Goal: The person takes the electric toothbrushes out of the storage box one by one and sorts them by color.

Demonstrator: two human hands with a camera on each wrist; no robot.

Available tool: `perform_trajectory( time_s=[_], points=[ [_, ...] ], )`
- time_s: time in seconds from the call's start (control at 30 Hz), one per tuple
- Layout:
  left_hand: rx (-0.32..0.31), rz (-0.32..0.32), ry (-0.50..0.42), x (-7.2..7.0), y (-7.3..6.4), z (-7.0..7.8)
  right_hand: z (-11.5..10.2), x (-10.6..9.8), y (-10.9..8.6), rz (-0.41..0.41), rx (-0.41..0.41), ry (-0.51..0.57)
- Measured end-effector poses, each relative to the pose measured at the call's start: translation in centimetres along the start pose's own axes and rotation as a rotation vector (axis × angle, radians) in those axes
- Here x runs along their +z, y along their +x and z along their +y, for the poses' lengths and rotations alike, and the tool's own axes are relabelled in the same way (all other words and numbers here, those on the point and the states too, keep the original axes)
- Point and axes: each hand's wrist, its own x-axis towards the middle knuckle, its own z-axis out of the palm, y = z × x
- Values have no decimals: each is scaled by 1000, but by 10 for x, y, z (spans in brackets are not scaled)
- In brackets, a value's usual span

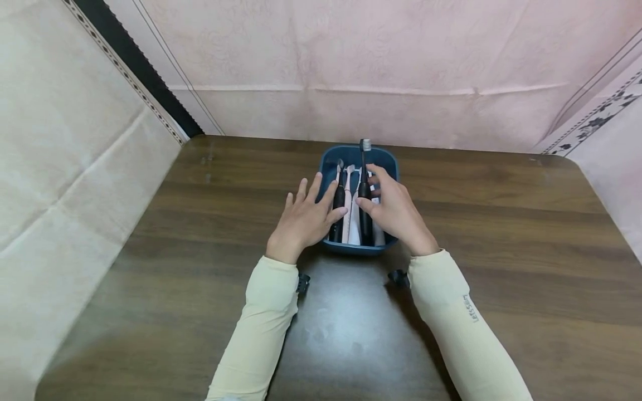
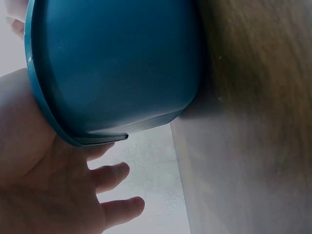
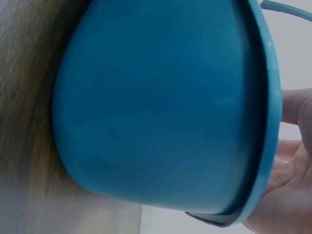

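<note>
A dark blue plastic bin (image 1: pixel 358 250) stands near the table's far edge, with several electric toothbrushes lying lengthwise in it. My right hand (image 1: pixel 398 209) reaches over the bin's right rim and grips a black electric toothbrush (image 1: pixel 364 192), thumb across the handle; its bristled head sticks up past the far rim. My left hand (image 1: pixel 303 223) lies over the left rim with fingers spread, its thumb over another black toothbrush (image 1: pixel 338 203). Between the two black ones lie a pink toothbrush (image 1: pixel 347 200) and a white toothbrush (image 1: pixel 354 225). Both wrist views are filled mostly by the bin's outer wall (image 2: pixel 122 63).
The brown wooden table (image 1: pixel 200 289) spreads out on both sides of the bin. Behind it hangs a pale pink cloth (image 1: pixel 376 67), and a whitish cloth (image 1: pixel 65 184) covers the left side.
</note>
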Motion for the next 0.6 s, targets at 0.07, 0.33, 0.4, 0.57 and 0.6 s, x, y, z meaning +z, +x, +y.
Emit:
perform_trajectory(
  time_s=[0.07, 0.33, 0.4, 0.57, 0.6],
  points=[
    [0, 0, -4, 0, 0, 0, 1, -1, -1, -3, -6, 4],
    [0, 2, -14, -1, 1, 0, 2, -1, -2, 10, -24, 36],
    [0, 0, -10, -1, 1, 0, 3, 0, -2, 17, -26, 40],
    [-3, -5, 2, -1, 0, 0, 3, 1, -3, 37, -39, 45],
    [-4, -6, 2, -1, 0, 0, 3, 1, -3, 41, -42, 46]
  ],
)
